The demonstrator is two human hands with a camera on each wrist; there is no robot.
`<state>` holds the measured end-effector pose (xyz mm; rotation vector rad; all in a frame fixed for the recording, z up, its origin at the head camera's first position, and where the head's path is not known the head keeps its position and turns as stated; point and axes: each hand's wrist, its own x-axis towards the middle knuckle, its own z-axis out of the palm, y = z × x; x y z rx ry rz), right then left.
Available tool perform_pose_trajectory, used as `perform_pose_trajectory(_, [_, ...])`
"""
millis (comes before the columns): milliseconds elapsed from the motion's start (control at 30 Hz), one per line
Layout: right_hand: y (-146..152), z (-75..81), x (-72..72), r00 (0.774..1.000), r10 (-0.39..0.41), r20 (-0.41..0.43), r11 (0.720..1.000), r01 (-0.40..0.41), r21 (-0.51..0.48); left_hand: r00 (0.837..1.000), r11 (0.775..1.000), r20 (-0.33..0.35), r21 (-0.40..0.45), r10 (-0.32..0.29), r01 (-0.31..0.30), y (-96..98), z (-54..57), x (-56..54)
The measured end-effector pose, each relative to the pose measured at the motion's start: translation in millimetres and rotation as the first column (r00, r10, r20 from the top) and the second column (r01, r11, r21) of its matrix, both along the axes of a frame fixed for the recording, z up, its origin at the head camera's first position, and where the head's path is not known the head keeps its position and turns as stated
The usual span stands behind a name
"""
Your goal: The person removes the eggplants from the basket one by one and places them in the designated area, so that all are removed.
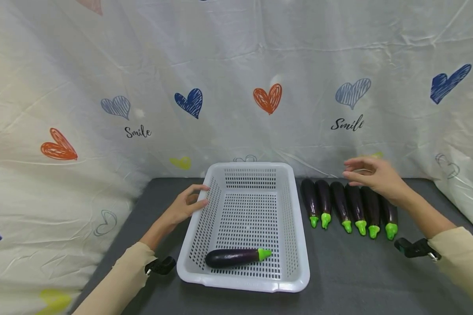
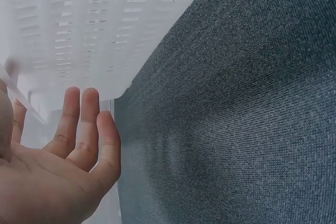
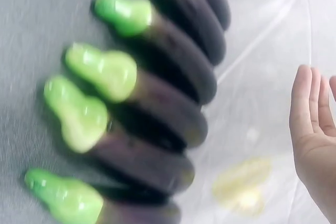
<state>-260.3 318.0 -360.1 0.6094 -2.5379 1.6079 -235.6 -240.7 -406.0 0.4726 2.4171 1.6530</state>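
Note:
My left hand point(image 1: 184, 205) is at the left rim of a white plastic basket point(image 1: 302, 245), its thumb and index fingertips touching the rim. In the left wrist view, its other fingers point(image 2: 107, 145) extend loosely beside the outer wall. One eggplant point(image 1: 232, 258) with a green cap lies crosswise inside the basket, near the front. To the right, my right hand point(image 1: 372, 177) hovers over the far ends of several eggplants point(image 1: 340, 201) laid side by side, stems toward me. Its fingers are loosely bent with nothing between them; the right wrist view shows the hand point(image 3: 317, 135) apart from the row.
A dark grey cloth-covered table point(image 1: 347, 275) lies beneath everything. Behind and to the left hangs a pale curtain point(image 1: 228, 127) printed with hearts and the word Smile, close to the table's back edge. A black wrist camera point(image 1: 415, 248) is strapped at the right sleeve.

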Motion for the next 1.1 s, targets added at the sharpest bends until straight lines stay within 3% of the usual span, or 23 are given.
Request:
perform_pose_trajectory(133, [-19,2.4,3.4,0.997,0.078,0.012,0.997,-0.078,-0.026,1.0,1.0,-0.005,0.01,-0.003,0.003,0.4,-0.9,-0.8])
perform_pose_trajectory(567, [-86,11.5,21.6,0.98,0.193,0.047,0.981,-0.19,-0.045,1.0,1.0,0.004,0.011,0.005,-0.005,-0.4,-3.1,-1.5])
perform_pose_trajectory(967, [-152,25.5,42.4,0.955,0.296,0.016,0.954,-0.295,-0.052,1.0,1.0,-0.007,0.013,0.002,-0.002,0.3,-1.2,-1.0])
perform_pose_trajectory(1100, [-178,27.3,49.6,0.934,0.357,0.01,0.933,-0.355,-0.063,1.0,1.0,-0.012,0.012,-0.001,0.001,0.1,-1.4,-0.9])
